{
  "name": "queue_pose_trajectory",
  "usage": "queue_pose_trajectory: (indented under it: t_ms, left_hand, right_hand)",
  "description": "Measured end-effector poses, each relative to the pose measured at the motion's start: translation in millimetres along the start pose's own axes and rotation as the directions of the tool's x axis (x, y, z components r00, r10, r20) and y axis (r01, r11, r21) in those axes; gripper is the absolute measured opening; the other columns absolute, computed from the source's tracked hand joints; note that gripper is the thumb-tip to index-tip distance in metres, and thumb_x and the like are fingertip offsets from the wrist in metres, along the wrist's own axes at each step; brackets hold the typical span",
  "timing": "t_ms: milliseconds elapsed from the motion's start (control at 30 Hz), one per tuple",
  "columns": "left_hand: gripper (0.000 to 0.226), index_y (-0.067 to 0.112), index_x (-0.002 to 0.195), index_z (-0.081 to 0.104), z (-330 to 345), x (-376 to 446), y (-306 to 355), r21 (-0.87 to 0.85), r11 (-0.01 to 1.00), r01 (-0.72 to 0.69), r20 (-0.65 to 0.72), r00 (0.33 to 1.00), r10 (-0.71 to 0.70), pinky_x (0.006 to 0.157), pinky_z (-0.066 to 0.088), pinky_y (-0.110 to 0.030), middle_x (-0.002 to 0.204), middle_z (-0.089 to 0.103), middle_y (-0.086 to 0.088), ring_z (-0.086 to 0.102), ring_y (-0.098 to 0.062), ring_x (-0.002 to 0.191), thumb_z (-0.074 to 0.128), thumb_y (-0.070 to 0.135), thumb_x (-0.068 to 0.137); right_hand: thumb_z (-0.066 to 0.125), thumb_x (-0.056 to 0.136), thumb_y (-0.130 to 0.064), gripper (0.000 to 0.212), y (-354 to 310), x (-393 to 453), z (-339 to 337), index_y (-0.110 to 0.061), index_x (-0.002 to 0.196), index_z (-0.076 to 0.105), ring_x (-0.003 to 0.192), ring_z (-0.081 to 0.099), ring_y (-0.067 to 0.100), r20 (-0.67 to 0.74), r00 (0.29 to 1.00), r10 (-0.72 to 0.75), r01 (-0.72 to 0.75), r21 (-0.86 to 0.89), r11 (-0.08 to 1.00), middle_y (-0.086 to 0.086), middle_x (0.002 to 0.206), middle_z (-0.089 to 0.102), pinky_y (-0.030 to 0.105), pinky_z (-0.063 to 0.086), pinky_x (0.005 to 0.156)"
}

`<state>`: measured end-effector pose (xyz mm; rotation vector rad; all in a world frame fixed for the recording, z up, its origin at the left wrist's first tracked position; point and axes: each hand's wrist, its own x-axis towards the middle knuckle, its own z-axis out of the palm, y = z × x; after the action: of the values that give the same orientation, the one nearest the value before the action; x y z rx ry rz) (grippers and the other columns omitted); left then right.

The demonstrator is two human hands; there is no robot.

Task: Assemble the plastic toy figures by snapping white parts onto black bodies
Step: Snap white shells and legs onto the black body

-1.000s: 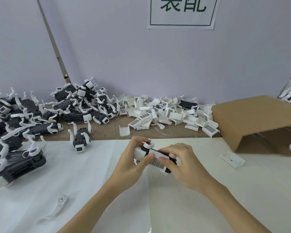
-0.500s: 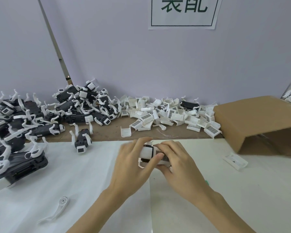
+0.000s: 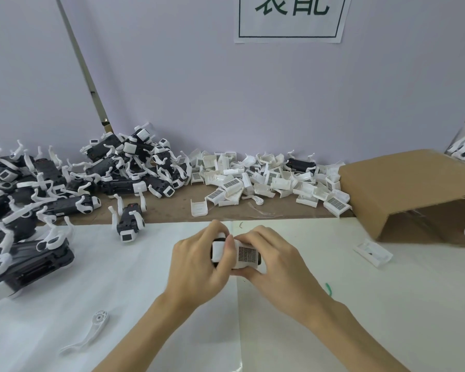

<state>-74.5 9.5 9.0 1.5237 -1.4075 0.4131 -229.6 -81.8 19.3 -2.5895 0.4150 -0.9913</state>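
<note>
At the middle of the white table, both hands hold one toy figure (image 3: pixel 239 254), a black body mostly covered by a white shell with a gridded patch on top. My left hand (image 3: pixel 199 260) grips its left end, thumb pressed on the white cap. My right hand (image 3: pixel 275 260) wraps its right end, fingers curled over the top and under the body. Most of the black body is hidden by my fingers.
A heap of black-and-white figures (image 3: pixel 73 181) fills the left and back left. Loose white shells (image 3: pixel 266 181) lie along the back. A cardboard box (image 3: pixel 408 191) lies open at the right. One figure (image 3: pixel 129 218), a white arm piece (image 3: pixel 91 331) and a white part (image 3: pixel 372 252) lie singly.
The hands have closed tighter around the figure and pressed the white shell down over the black body; the figure now sits lower and more covered than a second ago.
</note>
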Motion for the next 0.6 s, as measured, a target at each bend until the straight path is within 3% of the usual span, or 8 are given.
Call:
queue_pose_trajectory:
  t_ms: [100, 200, 300, 367, 433, 500, 600]
  left_hand:
    - [0.029, 0.011, 0.084, 0.060, -4.2, 1.0, -11.2, 0.001, 0.996, -0.090, 0.027, 0.996, 0.090, 0.049, 0.037, -0.030, 0.065, 0.054, 0.009, 0.040, -0.015, 0.053, 0.048, 0.032, 0.100]
    - [0.026, 0.016, 0.086, 0.058, -3.9, 1.0, -22.5, -0.072, 0.997, 0.029, -0.007, 1.000, -0.030, 0.050, 0.042, -0.036, 0.067, 0.055, 0.013, 0.047, -0.016, 0.054, 0.047, 0.034, 0.101]
    - [0.023, 0.026, 0.085, 0.056, -0.7, -0.9, -30.0, -0.227, 0.942, 0.248, -0.012, 0.966, -0.257, 0.045, 0.039, -0.029, 0.060, 0.053, 0.013, 0.051, -0.016, 0.048, 0.046, 0.040, 0.100]
    - [0.027, 0.026, 0.082, 0.055, 1.8, -1.3, -31.9, -0.328, 0.879, 0.347, -0.006, 0.929, -0.369, 0.045, 0.034, -0.022, 0.054, 0.048, 0.012, 0.045, -0.010, 0.044, 0.047, 0.046, 0.098]
    - [0.030, 0.024, 0.080, 0.056, 4.1, -0.3, -33.1, -0.406, 0.821, 0.400, 0.001, 0.899, -0.438, 0.045, 0.035, -0.016, 0.055, 0.044, 0.012, 0.039, -0.008, 0.046, 0.050, 0.049, 0.095]
    - [0.032, 0.019, 0.080, 0.058, 5.7, 0.1, -35.8, -0.455, 0.776, 0.437, 0.012, 0.874, -0.485, 0.045, 0.036, -0.016, 0.059, 0.046, 0.008, 0.039, -0.010, 0.051, 0.052, 0.047, 0.094]
    - [0.032, 0.014, 0.083, 0.059, 6.0, -0.7, -43.5, -0.486, 0.718, 0.498, 0.030, 0.831, -0.556, 0.046, 0.038, -0.017, 0.066, 0.058, -0.013, 0.049, -0.016, 0.057, 0.050, 0.043, 0.094]
  right_hand:
    - [0.080, 0.091, -0.022, 0.039, 8.5, 1.0, -6.1, -0.021, 0.128, 0.066, 0.104, 0.059, 0.006, 0.105, 0.994, -0.008, -0.010, 0.171, 0.985, -0.013, 0.114, 0.061, 0.021, 0.048, 0.090]
    - [0.077, 0.093, -0.020, 0.047, 28.9, 5.0, -21.3, -0.018, 0.138, 0.063, 0.111, 0.062, 0.015, 0.032, 0.994, 0.104, -0.108, 0.238, 0.965, -0.003, 0.119, 0.065, 0.018, 0.043, 0.099]
    - [0.069, 0.097, -0.011, 0.053, 71.4, 6.9, -43.3, -0.008, 0.147, 0.052, 0.126, 0.054, 0.029, -0.044, 0.922, 0.386, -0.388, -0.058, 0.920, 0.011, 0.135, 0.060, 0.026, 0.039, 0.106]
    - [0.060, 0.100, -0.010, 0.056, 97.5, 3.3, -55.2, -0.009, 0.152, 0.041, 0.131, 0.049, 0.035, -0.038, 0.801, 0.598, -0.579, -0.303, 0.757, 0.014, 0.143, 0.053, 0.040, 0.038, 0.108]
    - [0.054, 0.098, -0.013, 0.063, 113.8, 1.3, -57.7, -0.014, 0.156, 0.030, 0.133, 0.046, 0.035, -0.024, 0.719, 0.695, -0.606, -0.511, 0.610, 0.010, 0.148, 0.046, 0.046, 0.035, 0.112]
    - [0.053, 0.097, -0.017, 0.066, 123.7, 6.6, -53.5, -0.014, 0.157, 0.025, 0.137, 0.042, 0.036, -0.019, 0.696, 0.717, -0.594, -0.576, 0.561, 0.011, 0.149, 0.043, 0.047, 0.033, 0.115]
    - [0.053, 0.097, -0.012, 0.049, 140.2, 23.9, -45.8, -0.005, 0.145, 0.041, 0.134, 0.044, 0.038, -0.079, 0.702, 0.707, -0.618, -0.559, 0.552, 0.015, 0.144, 0.046, 0.043, 0.041, 0.107]
